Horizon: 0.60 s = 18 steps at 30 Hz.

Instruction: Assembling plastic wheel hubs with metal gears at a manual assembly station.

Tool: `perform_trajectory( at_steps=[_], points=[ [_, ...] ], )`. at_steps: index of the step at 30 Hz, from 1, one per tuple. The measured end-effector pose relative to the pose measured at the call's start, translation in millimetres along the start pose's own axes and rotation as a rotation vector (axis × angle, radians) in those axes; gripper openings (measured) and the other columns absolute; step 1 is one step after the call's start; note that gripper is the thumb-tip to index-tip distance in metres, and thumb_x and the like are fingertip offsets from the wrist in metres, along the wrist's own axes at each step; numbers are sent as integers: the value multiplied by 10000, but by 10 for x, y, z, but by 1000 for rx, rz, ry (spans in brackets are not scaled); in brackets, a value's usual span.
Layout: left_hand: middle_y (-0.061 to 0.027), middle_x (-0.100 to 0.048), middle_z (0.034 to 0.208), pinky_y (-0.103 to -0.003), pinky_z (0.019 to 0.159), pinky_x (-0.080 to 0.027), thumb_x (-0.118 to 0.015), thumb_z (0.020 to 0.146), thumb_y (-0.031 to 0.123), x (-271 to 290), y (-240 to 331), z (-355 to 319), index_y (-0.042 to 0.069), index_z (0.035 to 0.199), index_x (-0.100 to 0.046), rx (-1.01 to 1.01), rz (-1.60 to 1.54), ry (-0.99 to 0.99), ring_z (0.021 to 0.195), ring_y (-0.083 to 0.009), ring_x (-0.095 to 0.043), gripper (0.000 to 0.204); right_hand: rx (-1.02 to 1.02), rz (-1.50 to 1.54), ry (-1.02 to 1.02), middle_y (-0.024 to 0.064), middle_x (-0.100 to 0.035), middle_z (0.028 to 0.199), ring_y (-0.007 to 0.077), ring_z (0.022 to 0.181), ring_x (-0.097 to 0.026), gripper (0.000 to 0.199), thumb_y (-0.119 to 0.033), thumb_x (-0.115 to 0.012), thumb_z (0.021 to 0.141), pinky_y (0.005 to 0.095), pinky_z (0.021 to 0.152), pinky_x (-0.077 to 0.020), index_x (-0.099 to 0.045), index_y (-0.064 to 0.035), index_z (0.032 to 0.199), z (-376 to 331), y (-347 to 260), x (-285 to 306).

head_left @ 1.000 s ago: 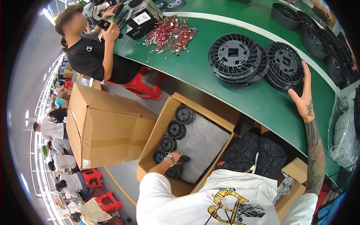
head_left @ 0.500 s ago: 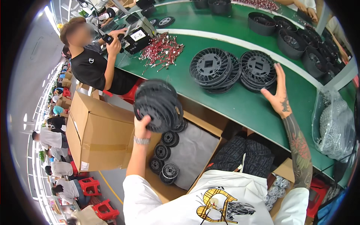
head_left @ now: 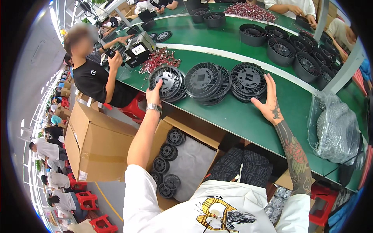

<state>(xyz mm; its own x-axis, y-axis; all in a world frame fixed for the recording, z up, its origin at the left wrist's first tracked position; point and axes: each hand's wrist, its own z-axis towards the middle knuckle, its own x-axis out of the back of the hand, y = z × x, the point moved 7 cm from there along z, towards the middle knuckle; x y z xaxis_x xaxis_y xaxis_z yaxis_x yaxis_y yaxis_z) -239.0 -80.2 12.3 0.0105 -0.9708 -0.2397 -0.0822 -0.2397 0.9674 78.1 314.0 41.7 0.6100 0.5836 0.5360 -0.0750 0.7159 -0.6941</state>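
On the green workbench (head_left: 217, 116) stand three short stacks of black, round spoked wheel covers. My left hand (head_left: 154, 95) grips the left stack (head_left: 169, 83) at its near left edge, thumb over the top cover; the other fingers are mostly hidden. This stack rests on the bench, its top catching the light. The middle stack (head_left: 203, 79) is uneven, with covers leaning out to the right. My right hand (head_left: 268, 103) is open, thumb and fingers spread around the right side of the right stack (head_left: 248, 79), seemingly touching its edge.
Below the bench, an open carton (head_left: 194, 151) holds several similar covers beside a grey sheet. A closed carton (head_left: 99, 143) stands left. Red-and-white wires (head_left: 161, 60) lie beyond the left stack. Clear bagged parts (head_left: 336, 132) sit right. A co-worker (head_left: 91, 77) is at the left.
My left hand has brought its stack of covers from above the carton up to the bench, left of the other stacks. My right hand remains at the right stack; the view has shifted.
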Motion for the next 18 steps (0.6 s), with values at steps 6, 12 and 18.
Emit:
perform_trajectory(
  at_steps=[6, 12, 18],
  points=[
    [-207, -699, 1283, -389, 1030, -511, -905, 707, 540, 312, -146, 682, -67, 1341, -620, -28, 443, 17, 1154, -295, -684, 923, 12, 29, -3, 205, -225, 1670, 382, 1543, -263, 1003, -298, -800, 825, 466, 1261, -242, -244, -75, 1629, 41, -96, -105],
    [-275, -515, 1467, -529, 1187, -325, -799, 730, 719, 167, 94, 316, 58, 1502, -503, -268, 744, 388, 1388, -431, -456, 1059, 23, -2, 16, 232, -232, 1659, 398, 1537, -269, 1042, -303, -830, 786, 464, 1257, -253, -254, -60, 1620, 43, -106, -53],
    [-237, -317, 1579, -528, 1210, -219, -834, 821, 409, -528, 418, -1184, 52, 1508, -477, -1051, 763, 14, 1446, -422, -277, 853, -24, 9, 7, 230, -195, 1669, 406, 1547, -241, 1104, -320, -867, 747, 479, 1259, -249, -243, -63, 1620, 38, -32, -17]
  ],
)
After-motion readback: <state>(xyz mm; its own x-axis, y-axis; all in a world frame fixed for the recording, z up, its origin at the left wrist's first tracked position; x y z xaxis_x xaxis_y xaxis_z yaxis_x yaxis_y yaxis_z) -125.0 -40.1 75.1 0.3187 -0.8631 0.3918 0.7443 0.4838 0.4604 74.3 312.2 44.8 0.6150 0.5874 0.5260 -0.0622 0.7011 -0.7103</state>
